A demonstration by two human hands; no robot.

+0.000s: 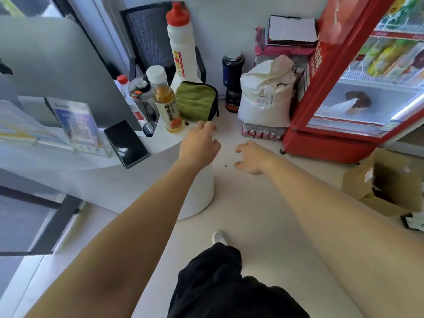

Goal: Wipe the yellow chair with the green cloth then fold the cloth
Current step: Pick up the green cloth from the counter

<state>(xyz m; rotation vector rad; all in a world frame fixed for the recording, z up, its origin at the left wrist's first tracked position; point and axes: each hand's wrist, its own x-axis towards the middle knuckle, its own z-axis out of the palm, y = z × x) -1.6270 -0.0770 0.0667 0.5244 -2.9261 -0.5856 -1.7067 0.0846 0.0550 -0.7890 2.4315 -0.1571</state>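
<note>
A folded green cloth [195,101] with a dark edge lies at the far end of the white counter [160,143], behind a bottle of amber drink [166,104]. My left hand [199,143] hovers just in front of the cloth, fingers apart and holding nothing, its fingertips a short way from the cloth's near edge. My right hand [251,157] is lower and to the right, over the floor, also with fingers spread and nothing in it. No yellow chair is in view.
On the counter stand a tall white bottle with a red cap [182,44], several smaller bottles, a black phone [126,143] and leaflet holders. A white sack [266,92] on drink cans, a dark bottle [232,81], a red fridge [344,88] and a cardboard box [385,180] stand around.
</note>
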